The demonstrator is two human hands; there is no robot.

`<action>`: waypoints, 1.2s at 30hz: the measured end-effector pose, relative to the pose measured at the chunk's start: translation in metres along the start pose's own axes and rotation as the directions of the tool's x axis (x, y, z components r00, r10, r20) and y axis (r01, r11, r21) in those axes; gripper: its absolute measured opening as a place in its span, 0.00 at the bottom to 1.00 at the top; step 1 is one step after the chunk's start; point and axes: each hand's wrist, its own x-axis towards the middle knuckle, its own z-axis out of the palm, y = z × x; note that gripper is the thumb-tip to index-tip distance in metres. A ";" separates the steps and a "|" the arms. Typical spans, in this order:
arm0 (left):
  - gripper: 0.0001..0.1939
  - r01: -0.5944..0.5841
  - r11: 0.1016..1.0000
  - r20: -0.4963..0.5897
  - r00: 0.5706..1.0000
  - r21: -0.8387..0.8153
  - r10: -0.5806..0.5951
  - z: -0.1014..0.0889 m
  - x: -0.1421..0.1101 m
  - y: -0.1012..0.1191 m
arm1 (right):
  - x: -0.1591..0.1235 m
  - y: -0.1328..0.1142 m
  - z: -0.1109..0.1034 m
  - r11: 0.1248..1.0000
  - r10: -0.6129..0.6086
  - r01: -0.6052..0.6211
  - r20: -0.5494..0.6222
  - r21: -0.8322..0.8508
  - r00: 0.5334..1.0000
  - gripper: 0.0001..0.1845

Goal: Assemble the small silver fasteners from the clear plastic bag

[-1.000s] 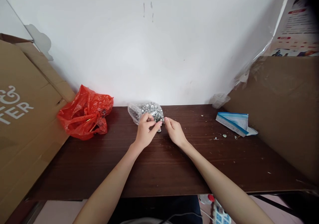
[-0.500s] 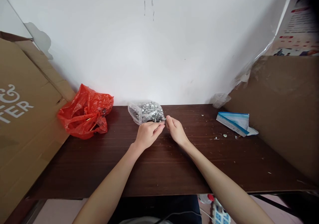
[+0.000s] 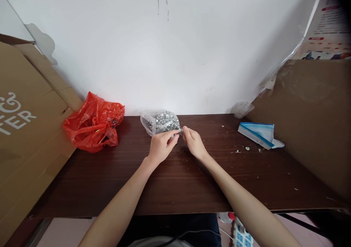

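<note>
My left hand (image 3: 161,145) and my right hand (image 3: 194,142) meet over the middle of the table, fingertips almost touching. Between them shows a small silvery metal piece (image 3: 180,130), too small to tell its exact kind. My right thumb and curled fingers pinch its right end. The left thumb and forefinger close around its other side, and a bit of metal glints between them. Just behind my left hand lies a clear plastic bag (image 3: 166,120) filled with small silvery metal parts, its mouth facing left.
A red plastic bag (image 3: 94,124) lies at the left, against a cardboard box (image 3: 33,130). On the right are a blue-and-white folded packet (image 3: 257,134), white scraps (image 3: 247,148) and a crumpled clear bag (image 3: 242,109). Another cardboard panel (image 3: 307,130) borders the dark wooden table (image 3: 192,188).
My left fingers have shifted and opened slightly around the metal piece, so more of it shows. The right hand stays almost where it was.
</note>
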 end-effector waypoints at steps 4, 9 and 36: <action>0.16 0.059 0.996 0.000 0.998 -0.072 -0.060 0.001 0.003 -0.002 | -0.002 -0.003 0.002 0.999 -0.028 0.029 0.044 -0.023 0.999 0.26; 0.10 -0.147 0.987 0.018 0.989 -0.061 0.148 -0.001 0.002 0.001 | -0.001 0.002 0.002 1.000 0.007 -0.008 0.044 0.022 0.999 0.27; 0.17 0.025 0.989 0.052 0.998 -0.147 -0.018 -0.002 0.001 0.001 | 0.001 0.008 0.002 0.998 0.022 -0.025 0.057 0.056 0.998 0.27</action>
